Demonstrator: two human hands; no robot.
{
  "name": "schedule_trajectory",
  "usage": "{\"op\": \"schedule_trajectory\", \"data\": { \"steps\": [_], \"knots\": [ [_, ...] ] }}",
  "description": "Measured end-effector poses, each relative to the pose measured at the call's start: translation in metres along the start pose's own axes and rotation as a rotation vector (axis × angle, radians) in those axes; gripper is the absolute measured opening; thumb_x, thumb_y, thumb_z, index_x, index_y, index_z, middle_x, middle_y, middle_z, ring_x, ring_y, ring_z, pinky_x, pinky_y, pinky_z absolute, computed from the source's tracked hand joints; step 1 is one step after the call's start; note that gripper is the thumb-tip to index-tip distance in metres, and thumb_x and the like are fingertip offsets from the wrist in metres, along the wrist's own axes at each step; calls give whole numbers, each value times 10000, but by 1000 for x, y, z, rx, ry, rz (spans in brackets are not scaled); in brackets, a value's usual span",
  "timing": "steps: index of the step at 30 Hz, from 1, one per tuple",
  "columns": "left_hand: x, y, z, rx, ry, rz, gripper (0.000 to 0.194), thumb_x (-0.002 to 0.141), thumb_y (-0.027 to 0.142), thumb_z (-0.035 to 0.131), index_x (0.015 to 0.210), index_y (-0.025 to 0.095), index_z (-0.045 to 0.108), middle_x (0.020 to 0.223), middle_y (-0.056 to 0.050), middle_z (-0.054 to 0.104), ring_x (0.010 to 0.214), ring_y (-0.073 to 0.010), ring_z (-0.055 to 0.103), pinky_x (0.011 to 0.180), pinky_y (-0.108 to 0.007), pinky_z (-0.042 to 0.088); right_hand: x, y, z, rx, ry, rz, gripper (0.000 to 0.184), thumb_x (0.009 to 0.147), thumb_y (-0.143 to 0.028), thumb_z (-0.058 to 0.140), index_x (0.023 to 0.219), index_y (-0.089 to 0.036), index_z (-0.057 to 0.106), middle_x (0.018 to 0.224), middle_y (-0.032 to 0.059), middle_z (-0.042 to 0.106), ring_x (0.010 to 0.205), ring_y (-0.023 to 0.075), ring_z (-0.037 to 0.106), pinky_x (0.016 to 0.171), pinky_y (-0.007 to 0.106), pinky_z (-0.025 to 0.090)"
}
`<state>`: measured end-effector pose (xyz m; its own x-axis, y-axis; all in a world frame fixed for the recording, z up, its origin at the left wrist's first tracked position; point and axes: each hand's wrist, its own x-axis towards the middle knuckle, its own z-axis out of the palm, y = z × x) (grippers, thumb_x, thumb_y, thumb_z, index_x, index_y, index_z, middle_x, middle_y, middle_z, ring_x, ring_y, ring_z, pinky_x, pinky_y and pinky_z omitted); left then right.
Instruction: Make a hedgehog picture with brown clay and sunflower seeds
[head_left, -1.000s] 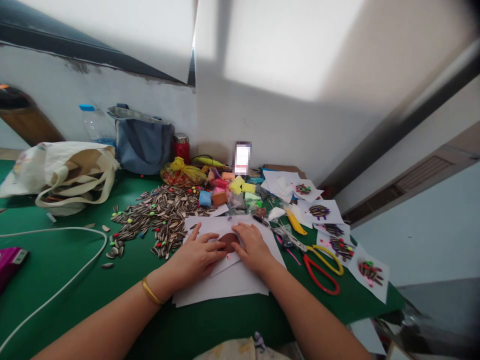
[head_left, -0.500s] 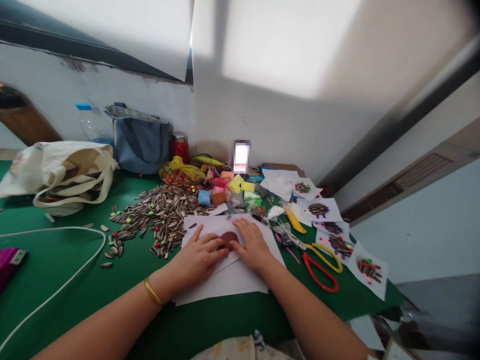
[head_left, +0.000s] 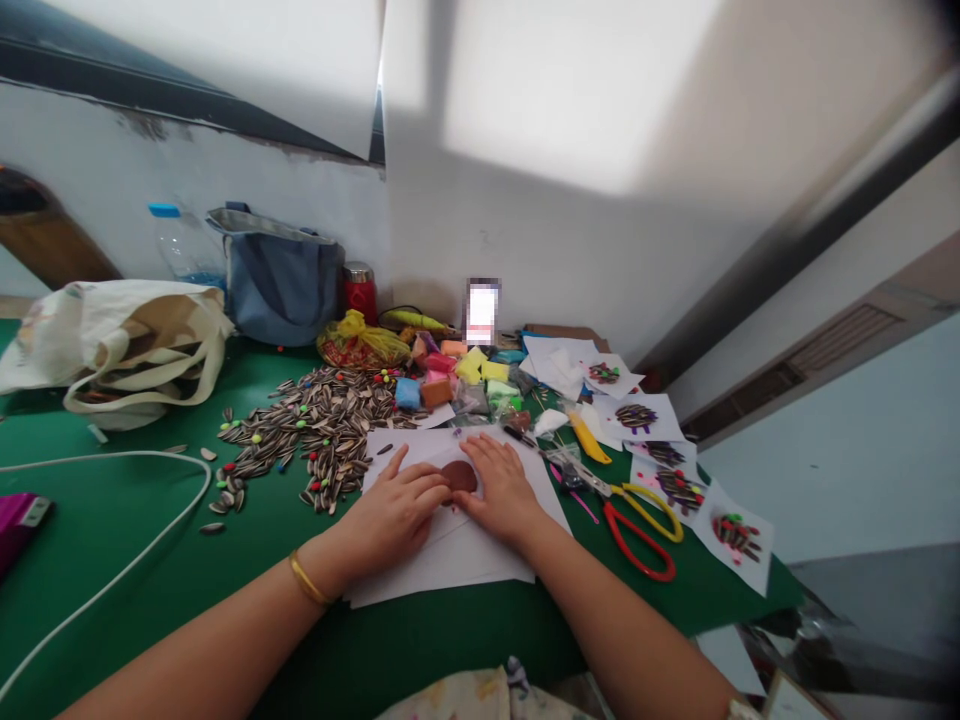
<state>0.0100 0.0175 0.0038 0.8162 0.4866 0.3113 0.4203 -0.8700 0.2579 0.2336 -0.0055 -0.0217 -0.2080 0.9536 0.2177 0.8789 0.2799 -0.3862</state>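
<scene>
A flat brown clay disc (head_left: 460, 476) lies on a stack of white paper sheets (head_left: 472, 555) on the green table (head_left: 135, 520). My left hand (head_left: 394, 512) rests on the paper just left of the disc, fingers stretched toward it and touching its edge. My right hand (head_left: 501, 488) lies flat on the paper at the disc's right side, fingers spread and pressing down. Neither hand holds anything. A gold bangle (head_left: 306, 582) sits on my left wrist.
A heap of sunflower seeds (head_left: 315, 430) with coloured beads lies left of the paper. Coloured clay blocks (head_left: 450, 380) sit behind. Red and yellow scissors (head_left: 637, 525), a yellow knife (head_left: 586, 438) and finished seed pictures (head_left: 679, 490) lie right. Bags (head_left: 120, 345), a bottle and a white cable (head_left: 112, 580) occupy the left.
Both hands have shifted slightly on the paper, pressing around the brown disc; more of the disc shows between the fingers. The view has drifted a little.
</scene>
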Motion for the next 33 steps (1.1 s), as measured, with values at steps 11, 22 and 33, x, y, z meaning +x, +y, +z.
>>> {"op": "schedule_trajectory", "data": {
  "steps": [11, 22, 33],
  "knots": [
    [-2, -7, -8, -29, -33, 68, 365, 892, 172, 544, 1196, 341, 653, 1212, -11, 698, 1233, -210, 548, 1193, -567, -55, 0, 12, 0, 133, 126, -45, 459, 935, -239, 474, 1392, -205, 489, 1436, 98, 522, 1393, 253, 392, 1173, 489, 285],
    [-2, -6, -4, -73, -32, 49, 375, 896, 171, 540, 1227, 316, 636, 1211, -30, 703, 1211, -210, 572, 1185, -567, -101, -10, 17, -11, 216, 186, -35, 344, 888, -130, 465, 1179, -213, 629, 1071, 60, 743, 1102, 204, 646, 1139, 503, 296],
    [-3, -5, -4, -61, -38, 55, 351, 931, 194, 499, 1231, 309, 639, 1224, -39, 693, 1215, -214, 574, 1188, -575, -85, -12, 12, -14, 134, 167, -103, 357, 824, -84, 464, 1067, -228, 681, 1036, 56, 757, 1183, 218, 629, 1131, 505, 305]
  ]
}}
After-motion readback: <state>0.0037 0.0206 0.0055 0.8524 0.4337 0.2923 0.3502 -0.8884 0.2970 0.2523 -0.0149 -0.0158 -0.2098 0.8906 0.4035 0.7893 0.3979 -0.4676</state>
